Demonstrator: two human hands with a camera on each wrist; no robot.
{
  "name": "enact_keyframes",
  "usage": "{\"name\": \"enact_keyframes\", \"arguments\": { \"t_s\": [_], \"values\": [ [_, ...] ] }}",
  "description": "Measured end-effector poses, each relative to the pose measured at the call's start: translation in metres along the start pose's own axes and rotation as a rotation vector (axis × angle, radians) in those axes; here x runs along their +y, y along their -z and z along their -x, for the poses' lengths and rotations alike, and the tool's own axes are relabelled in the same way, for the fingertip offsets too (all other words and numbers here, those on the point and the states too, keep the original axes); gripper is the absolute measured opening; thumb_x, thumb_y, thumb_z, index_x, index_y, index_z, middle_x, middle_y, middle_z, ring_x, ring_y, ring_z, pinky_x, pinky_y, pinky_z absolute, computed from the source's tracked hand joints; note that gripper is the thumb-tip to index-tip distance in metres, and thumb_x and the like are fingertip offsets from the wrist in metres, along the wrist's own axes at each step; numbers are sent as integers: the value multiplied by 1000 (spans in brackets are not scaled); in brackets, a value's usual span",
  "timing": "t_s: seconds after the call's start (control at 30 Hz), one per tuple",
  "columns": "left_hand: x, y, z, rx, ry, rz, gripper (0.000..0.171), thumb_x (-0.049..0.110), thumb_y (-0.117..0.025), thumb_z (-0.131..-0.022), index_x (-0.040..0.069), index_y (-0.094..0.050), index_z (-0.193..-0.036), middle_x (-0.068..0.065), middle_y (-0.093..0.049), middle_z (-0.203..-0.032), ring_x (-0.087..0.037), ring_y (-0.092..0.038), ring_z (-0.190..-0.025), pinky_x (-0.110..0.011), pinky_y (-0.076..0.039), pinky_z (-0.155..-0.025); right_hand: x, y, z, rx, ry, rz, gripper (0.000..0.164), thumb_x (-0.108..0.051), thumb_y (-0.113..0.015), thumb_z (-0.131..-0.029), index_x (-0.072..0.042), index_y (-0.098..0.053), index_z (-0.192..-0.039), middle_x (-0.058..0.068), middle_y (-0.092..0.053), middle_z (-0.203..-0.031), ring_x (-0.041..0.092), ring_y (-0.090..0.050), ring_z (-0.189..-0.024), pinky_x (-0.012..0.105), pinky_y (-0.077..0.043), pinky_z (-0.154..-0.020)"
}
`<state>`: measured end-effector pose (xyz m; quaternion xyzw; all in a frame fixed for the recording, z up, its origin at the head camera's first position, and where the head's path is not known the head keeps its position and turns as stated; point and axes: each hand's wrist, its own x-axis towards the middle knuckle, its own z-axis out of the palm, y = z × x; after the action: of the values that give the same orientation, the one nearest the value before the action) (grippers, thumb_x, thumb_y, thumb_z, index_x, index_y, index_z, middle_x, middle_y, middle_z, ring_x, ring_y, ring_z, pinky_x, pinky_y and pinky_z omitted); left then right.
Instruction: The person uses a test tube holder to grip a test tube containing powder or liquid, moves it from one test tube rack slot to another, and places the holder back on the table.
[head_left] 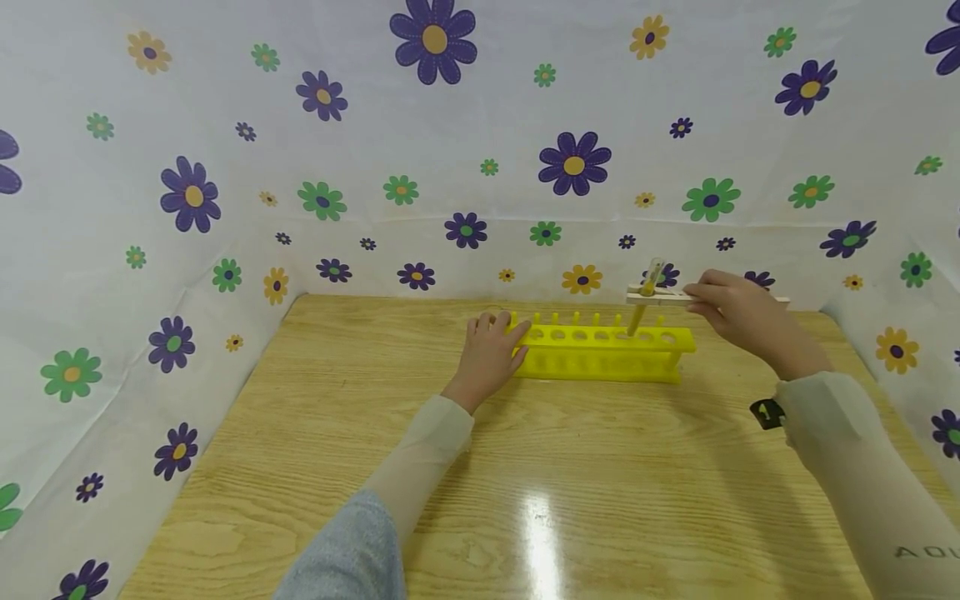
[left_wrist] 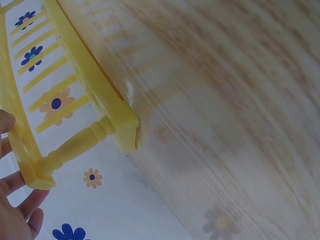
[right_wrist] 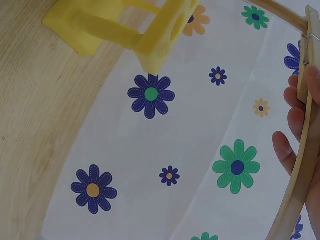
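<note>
A yellow test tube rack (head_left: 592,348) with a row of round holes and several pegs stands towards the back of the table. At its left end my left hand (head_left: 486,358) grips the top bar; the left wrist view shows fingers around that rack end (left_wrist: 37,175). My right hand (head_left: 750,321) holds a wooden test tube clamp (head_left: 671,297) above the rack's right part. In the clamp's jaws is a glass test tube (head_left: 637,319) with yellowish contents, tilted, its lower end at one of the rack's right-hand holes. Whether the tip is inside the hole I cannot tell.
The wood-grain table (head_left: 375,450) has a bright glare patch near the front. A white sheet with printed flowers (head_left: 487,108) rises behind the table and along both sides, close behind the rack. A dark band (head_left: 767,413) sits at the right wrist.
</note>
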<state>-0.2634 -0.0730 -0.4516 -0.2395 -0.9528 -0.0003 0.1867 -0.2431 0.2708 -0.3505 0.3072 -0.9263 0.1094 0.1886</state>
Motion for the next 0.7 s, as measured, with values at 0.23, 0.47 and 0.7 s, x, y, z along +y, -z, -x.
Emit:
{"name": "enact_keyframes", "arguments": {
  "t_s": [0.23,0.47,0.7],
  "values": [
    [0,-2,0,10,-4,21,38,37,-55,-93,24,-54,-129,-8,-54,-119,-28,-50,-105,-42,-37,-88,-5,2,-2,-4,-5,-23,22,0,-68,-82,4,-68,-104,9,-62,-82,16,-54,-67,38,-53,-66],
    [0,-2,0,13,-3,18,38,37,-56,-93,24,-54,-129,-8,-54,-120,-28,-50,-106,-42,-37,-88,-6,0,-4,4,8,-17,22,0,-69,-81,5,-69,-102,9,-62,-81,15,-52,-66,36,-52,-63],
    [0,-2,0,7,-1,24,38,37,-56,-93,24,-54,-129,-8,-54,-120,-28,-49,-106,-42,-37,-89,-7,-1,-7,9,21,-17,21,1,-68,-81,6,-68,-101,10,-62,-81,15,-51,-65,37,-51,-63]
  ]
}}
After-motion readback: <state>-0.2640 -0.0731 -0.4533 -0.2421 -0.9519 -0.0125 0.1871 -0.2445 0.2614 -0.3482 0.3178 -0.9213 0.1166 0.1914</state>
